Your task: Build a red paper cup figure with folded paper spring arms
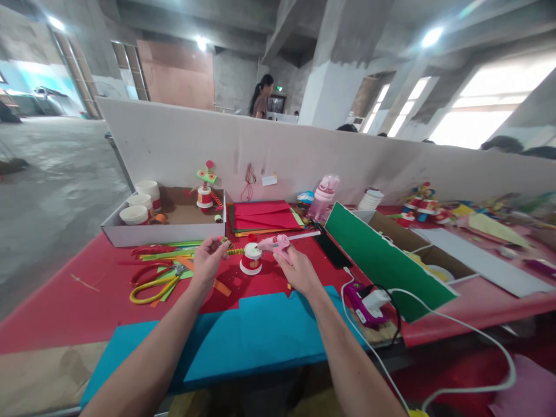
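In my right hand (299, 270) is a pink hot glue gun (274, 244), its nozzle pointing left over the top of an upturned paper cup (251, 262). That cup is red and white and stands on the red table cover. From its left side sticks out a yellow and dark folded paper spring (236, 251). My left hand (207, 258) pinches a small green and dark folded paper piece (225, 240) just above the spring. Whether the nozzle touches the cup cannot be made out.
Scissors (152, 289) with red and yellow handles lie among paper strips at left. Behind stands a shallow box (165, 234) with white cups and a paper-cup figure (205, 197). To the right are a phone (333, 248), a purple power strip (367, 307) with cables, and a green board (382, 260).
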A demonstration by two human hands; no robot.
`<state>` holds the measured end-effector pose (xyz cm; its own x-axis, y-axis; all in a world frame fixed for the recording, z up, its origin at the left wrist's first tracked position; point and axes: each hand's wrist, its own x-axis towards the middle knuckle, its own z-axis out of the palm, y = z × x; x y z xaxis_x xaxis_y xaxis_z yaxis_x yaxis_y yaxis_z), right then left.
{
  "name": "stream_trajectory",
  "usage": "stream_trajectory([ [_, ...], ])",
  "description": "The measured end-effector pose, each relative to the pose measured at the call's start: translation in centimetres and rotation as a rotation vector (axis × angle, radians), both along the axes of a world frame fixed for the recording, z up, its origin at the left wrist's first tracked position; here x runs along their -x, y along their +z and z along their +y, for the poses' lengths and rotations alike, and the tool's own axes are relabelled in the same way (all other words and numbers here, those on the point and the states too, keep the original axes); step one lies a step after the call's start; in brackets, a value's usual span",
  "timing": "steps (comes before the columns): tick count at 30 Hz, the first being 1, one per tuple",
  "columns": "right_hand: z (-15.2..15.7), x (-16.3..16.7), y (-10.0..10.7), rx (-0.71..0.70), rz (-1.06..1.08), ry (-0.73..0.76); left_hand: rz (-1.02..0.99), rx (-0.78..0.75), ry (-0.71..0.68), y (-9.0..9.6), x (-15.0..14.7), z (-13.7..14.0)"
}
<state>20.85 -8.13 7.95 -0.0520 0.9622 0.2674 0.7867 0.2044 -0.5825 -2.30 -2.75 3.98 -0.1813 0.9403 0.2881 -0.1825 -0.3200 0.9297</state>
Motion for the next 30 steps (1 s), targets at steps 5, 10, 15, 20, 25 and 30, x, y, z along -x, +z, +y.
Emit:
stream_trajectory([
  [5, -0.24, -0.09, 0.09, 0.014, 0.011, 0.017, 0.024, -0.005, 0.008, -0.03, -0.01, -0.06],
  [10, -0.31, -0.12, 0.16, 0.006, -0.017, 0.002, 0.017, 0.004, 0.007, -0.17, 0.02, 0.04],
  [15, -0.24, -0.1, 0.1, -0.005, -0.003, 0.01, 0.005, 0.009, 0.006, -0.01, -0.07, 0.0],
  [20, -0.09, -0.21, 0.11, 0.004, -0.004, -0.005, 0.014, -0.001, 0.009, 0.13, -0.13, -0.15],
  [25, 0.0, -0.26, -0.06, 0.005, 0.008, 0.012, 0.014, -0.008, 0.004, 0.07, -0.1, -0.12],
  [30, -0.1, -0.03, -0.1, 0.005, 0.021, 0.008, 0.019, -0.008, 0.006, 0.05, -0.04, -0.11],
])
